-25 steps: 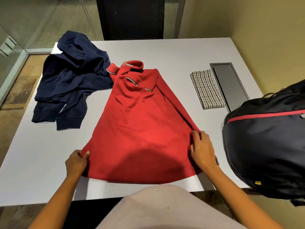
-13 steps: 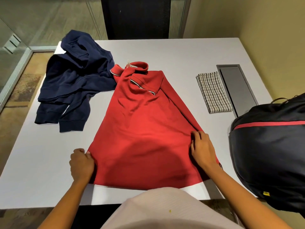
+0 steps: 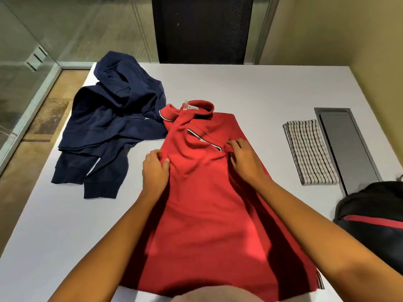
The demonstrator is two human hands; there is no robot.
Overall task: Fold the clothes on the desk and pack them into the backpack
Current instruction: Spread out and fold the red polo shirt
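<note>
I have the red shirt [image 3: 202, 203] flat on the desk [image 3: 261, 88], its right side folded in. My left hand [image 3: 154, 168] pinches its left edge and my right hand [image 3: 244, 159] pinches cloth by the sleeve, probably to narrow it for the backpack [image 3: 370, 216].

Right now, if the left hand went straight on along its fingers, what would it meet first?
Probably the navy hoodie, lying just beyond the left hand, which grips the red shirt at its edge; depth is unclear.

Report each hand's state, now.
Left hand: pinches the red polo shirt at its left edge.
Right hand: curled fingers grip the red polo shirt's right fold.
</note>
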